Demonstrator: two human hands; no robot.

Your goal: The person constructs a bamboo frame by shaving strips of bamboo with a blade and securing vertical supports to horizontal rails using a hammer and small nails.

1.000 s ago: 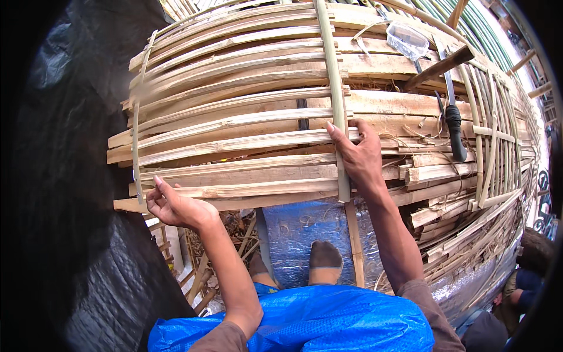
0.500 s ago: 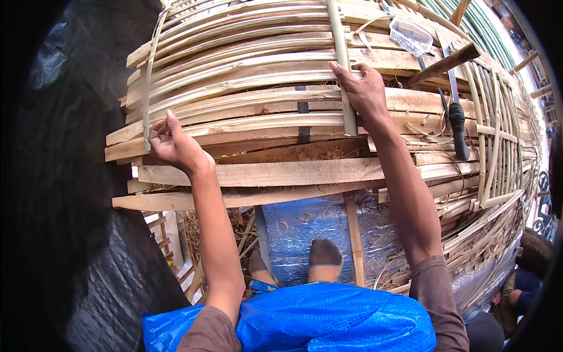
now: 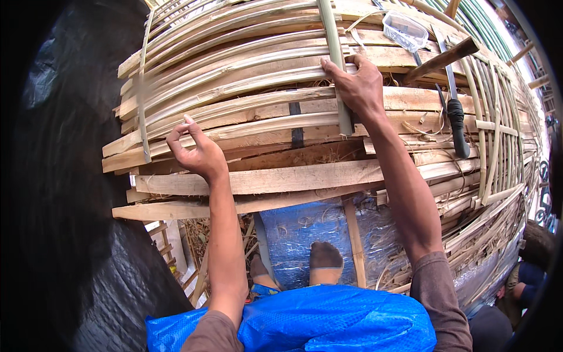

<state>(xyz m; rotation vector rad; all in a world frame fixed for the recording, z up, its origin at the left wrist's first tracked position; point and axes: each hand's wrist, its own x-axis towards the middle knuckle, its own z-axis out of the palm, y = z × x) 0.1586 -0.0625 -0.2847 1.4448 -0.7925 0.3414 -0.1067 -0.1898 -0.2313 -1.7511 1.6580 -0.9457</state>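
A lattice of split bamboo slats [image 3: 252, 94] lies in front of me, crossed by thin strips. My right hand [image 3: 360, 85] is closed around the green bamboo crosspiece [image 3: 330, 35], thumb on its near side. Just right of the thin left crosspiece [image 3: 142, 88], my left hand [image 3: 199, 152] hovers over the lowest slats. Its fingers are loosely bent and apart, and I see nothing held in them. Beneath the lattice are rough wooden planks [image 3: 281, 179].
At the right lie a knife with a black-wrapped handle [image 3: 457, 126], a clear plastic tub [image 3: 406, 32] and a projecting wooden stick [image 3: 443, 60]. Another bamboo lattice [image 3: 492, 129] stands beyond. Black sheeting [image 3: 64, 205] hangs at the left. Blue sheeting [image 3: 305, 229] lies underfoot.
My left hand has left the lower end of the left crosspiece and moved right. The lattice has shifted slightly left in view; my right hand keeps its hold on the green crosspiece.
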